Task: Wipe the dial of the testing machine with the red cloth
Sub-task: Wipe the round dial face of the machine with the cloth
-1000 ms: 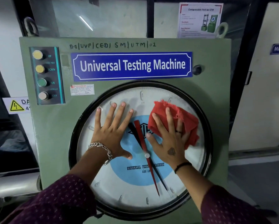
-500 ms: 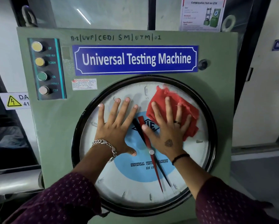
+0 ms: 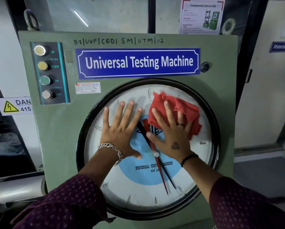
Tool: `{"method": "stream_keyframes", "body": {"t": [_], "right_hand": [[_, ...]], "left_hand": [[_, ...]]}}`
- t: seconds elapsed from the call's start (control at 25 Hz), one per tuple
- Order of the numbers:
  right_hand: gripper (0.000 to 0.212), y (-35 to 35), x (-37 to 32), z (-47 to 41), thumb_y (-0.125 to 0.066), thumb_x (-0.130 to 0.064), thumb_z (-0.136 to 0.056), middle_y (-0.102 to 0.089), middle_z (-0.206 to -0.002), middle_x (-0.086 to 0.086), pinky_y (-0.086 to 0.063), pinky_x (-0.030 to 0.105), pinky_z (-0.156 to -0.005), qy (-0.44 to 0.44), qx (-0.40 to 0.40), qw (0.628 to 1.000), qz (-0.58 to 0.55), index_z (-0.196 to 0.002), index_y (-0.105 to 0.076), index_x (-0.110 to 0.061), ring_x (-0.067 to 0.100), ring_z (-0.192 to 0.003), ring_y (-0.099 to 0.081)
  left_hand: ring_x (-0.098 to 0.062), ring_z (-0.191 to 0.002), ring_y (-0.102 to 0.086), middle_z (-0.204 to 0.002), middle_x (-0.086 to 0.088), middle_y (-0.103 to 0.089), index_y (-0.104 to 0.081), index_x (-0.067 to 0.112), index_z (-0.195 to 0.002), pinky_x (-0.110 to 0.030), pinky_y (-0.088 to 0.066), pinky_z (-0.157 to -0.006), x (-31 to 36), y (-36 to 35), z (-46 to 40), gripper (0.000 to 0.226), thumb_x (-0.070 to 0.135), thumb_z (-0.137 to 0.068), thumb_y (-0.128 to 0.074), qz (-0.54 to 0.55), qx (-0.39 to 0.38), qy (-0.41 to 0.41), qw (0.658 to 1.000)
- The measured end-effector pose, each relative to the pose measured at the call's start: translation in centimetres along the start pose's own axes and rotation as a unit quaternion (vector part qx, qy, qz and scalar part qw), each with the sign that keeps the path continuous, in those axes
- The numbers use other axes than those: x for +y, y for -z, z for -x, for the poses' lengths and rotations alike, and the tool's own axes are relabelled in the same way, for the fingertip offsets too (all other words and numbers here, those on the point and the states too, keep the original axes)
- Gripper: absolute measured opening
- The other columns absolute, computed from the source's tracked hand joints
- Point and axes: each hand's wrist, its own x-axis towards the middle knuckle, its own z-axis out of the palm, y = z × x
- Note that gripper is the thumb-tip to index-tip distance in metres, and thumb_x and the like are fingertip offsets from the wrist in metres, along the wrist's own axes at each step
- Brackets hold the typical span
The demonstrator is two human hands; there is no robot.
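Note:
The round dial (image 3: 138, 192) of the green testing machine (image 3: 56, 146) has a black rim, a white face with a blue centre and red and black needles. My right hand (image 3: 173, 134) lies flat with spread fingers on the red cloth (image 3: 186, 109), pressing it against the dial's upper right part. My left hand (image 3: 122, 131) rests flat on the glass left of centre, fingers spread, holding nothing.
A blue "Universal Testing Machine" plate (image 3: 138, 62) sits above the dial. A panel with several push buttons (image 3: 46, 73) is at the machine's upper left. A yellow danger sign (image 3: 14, 105) is on the left wall. A pale door (image 3: 267, 90) stands to the right.
My right hand has slid the red cloth upward across the dial's upper right. The left hand has stayed flat in about the same spot. The view has shifted slightly.

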Motion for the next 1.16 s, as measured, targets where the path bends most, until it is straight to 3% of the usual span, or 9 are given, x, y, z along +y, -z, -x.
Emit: {"method": "stream_keyframes", "body": {"t": [0.12,0.28,0.36,0.48,0.56,0.64,0.76,0.92,1.16], "right_hand": [[0.088,0.0,4.8,4.3,-0.042,-0.090,-0.096,-0.004,-0.190,-0.012,-0.030,0.087,-0.113,0.088,-0.014,0.995,0.040,-0.173,-0.013,-0.060,0.040,-0.173,-0.012],[0.092,1.0,2.7,0.2,-0.038,-0.093,-0.094,-0.003,-0.191,-0.008,-0.029,0.091,-0.109,-0.065,0.013,0.998,-0.024,-0.173,-0.005,-0.061,0.056,-0.164,-0.024],[0.088,2.9,-1.8,-2.9,-0.042,-0.088,-0.097,-0.002,-0.191,-0.008,-0.031,0.089,-0.109,0.007,-0.002,0.998,-0.067,-0.175,-0.013,-0.059,0.055,-0.162,-0.027],[0.080,3.9,-3.8,-3.4,-0.062,-0.053,-0.099,-0.012,-0.189,-0.015,-0.041,0.082,-0.101,0.170,-0.012,0.985,-0.018,-0.171,-0.029,-0.060,0.050,-0.153,-0.033],[0.081,3.5,-2.1,-2.9,-0.071,-0.027,-0.094,-0.035,-0.181,-0.015,-0.045,0.068,-0.094,0.194,-0.006,0.981,0.002,-0.162,-0.044,-0.061,0.049,-0.138,-0.045],[0.077,3.8,-2.1,-3.0,-0.073,-0.012,-0.091,-0.053,-0.169,-0.013,-0.047,0.064,-0.097,0.192,-0.007,0.981,-0.034,-0.152,-0.060,-0.058,0.046,-0.127,-0.054],[0.073,5.3,-4.6,-2.9,-0.064,0.002,-0.090,-0.061,-0.163,-0.003,-0.052,0.063,-0.102,0.217,-0.036,0.960,-0.171,-0.147,-0.072,-0.042,0.048,-0.119,-0.061],[0.067,7.2,-10.1,-0.3,-0.059,-0.003,-0.088,-0.064,-0.157,0.007,-0.056,0.057,-0.100,0.239,-0.074,0.921,-0.297,-0.147,-0.074,-0.030,0.045,-0.106,-0.064],[0.062,11.2,-17.7,3.9,-0.059,-0.022,-0.095,-0.059,-0.161,-0.004,-0.060,0.054,-0.101,0.284,-0.188,0.856,-0.389,-0.154,-0.067,-0.038,0.039,-0.124,-0.068]], "left_hand": [[-0.039,-0.170,0.005,-0.186,-0.010,0.005,-0.001,0.026,-0.178,-0.079,0.004,-0.128,0.4,0.3,0.0,0.186,0.100,-0.026,-0.079,-0.010,-0.015,-0.001,1.000],[-0.037,-0.168,0.020,-0.184,-0.012,0.021,0.019,0.029,-0.174,-0.072,0.006,-0.132,-0.9,2.2,1.0,0.182,0.102,-0.036,-0.075,0.016,-0.040,0.012,0.999],[-0.034,-0.168,0.023,-0.183,-0.008,0.025,0.022,0.034,-0.173,-0.067,0.003,-0.134,-1.3,6.5,4.3,0.179,0.099,-0.040,-0.079,0.031,-0.030,0.086,0.995],[-0.032,-0.170,0.017,-0.183,-0.004,0.024,0.019,0.038,-0.173,-0.064,0.000,-0.135,-1.7,9.4,7.3,0.171,0.096,-0.045,-0.079,0.024,-0.027,0.114,0.993],[-0.033,-0.171,0.011,-0.184,-0.005,0.020,0.018,0.039,-0.173,-0.064,-0.002,-0.136,-2.1,9.8,7.8,0.168,0.093,-0.048,-0.081,0.010,-0.028,0.106,0.994],[-0.035,-0.171,0.006,-0.185,-0.005,0.019,0.019,0.041,-0.173,-0.064,-0.004,-0.136,-2.5,11.2,8.6,0.168,0.091,-0.048,-0.083,0.001,-0.048,0.111,0.993],[-0.035,-0.171,0.001,-0.184,-0.002,0.022,0.019,0.043,-0.172,-0.063,-0.008,-0.136,-2.1,14.2,11.7,0.166,0.094,-0.049,-0.081,-0.023,-0.071,0.143,0.987],[-0.032,-0.171,0.001,-0.183,0.002,0.026,0.019,0.047,-0.171,-0.060,-0.009,-0.137,-1.8,18.4,17.1,0.160,0.098,-0.051,-0.075,-0.047,-0.106,0.206,0.972],[-0.029,-0.171,0.002,-0.184,0.003,0.023,0.006,0.046,-0.174,-0.057,-0.008,-0.138,-2.1,23.2,26.5,0.156,0.094,-0.053,-0.080,-0.065,-0.137,0.297,0.943]]}}
